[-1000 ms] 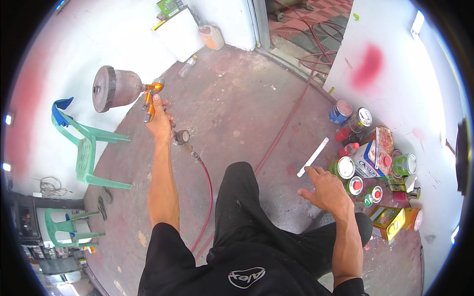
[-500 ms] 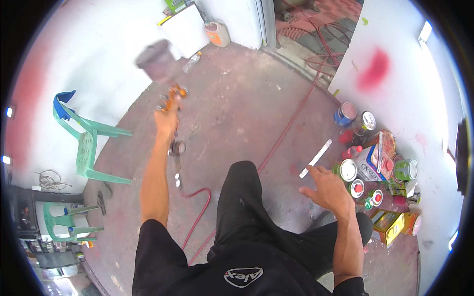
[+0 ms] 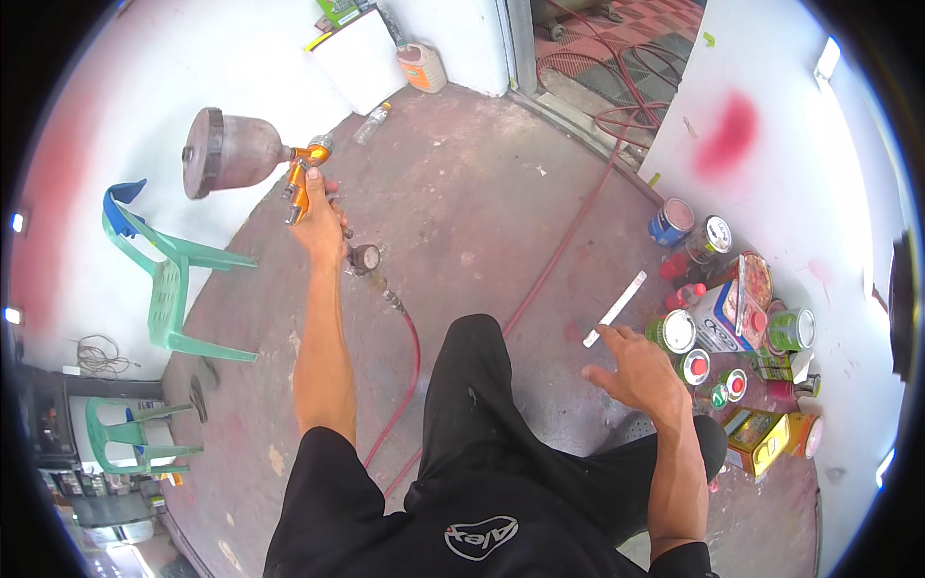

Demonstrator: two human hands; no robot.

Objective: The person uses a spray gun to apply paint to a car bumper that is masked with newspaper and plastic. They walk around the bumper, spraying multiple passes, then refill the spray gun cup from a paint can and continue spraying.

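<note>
My left hand (image 3: 316,217) is wrapped around the handle of a paint spray gun (image 3: 302,183), raised ahead on the left. Its orange body carries a cloudy, paint-stained cup (image 3: 241,152), tipped sideways to the left. Below the grip hang a round gauge (image 3: 365,258) and a red air hose (image 3: 415,347) running back toward me. On the right, my right hand (image 3: 638,371) hovers with thumb and fingers apart. Just past its fingertips is a white flat stick (image 3: 615,309), apparently lying on the floor; I see no grip on it.
Paint cans (image 3: 678,331), bottles and tins crowd the right wall. A green plastic chair (image 3: 171,299) with a blue cloth stands at left, another green chair (image 3: 116,433) behind it. A jug (image 3: 422,67) and a clear bottle (image 3: 373,123) sit far off. Red hose (image 3: 568,241) crosses the floor.
The spray gun has swung left and turned, its cup now pointing left and its gauge and hose moved slightly right. My right hand and the white stick look unchanged.
</note>
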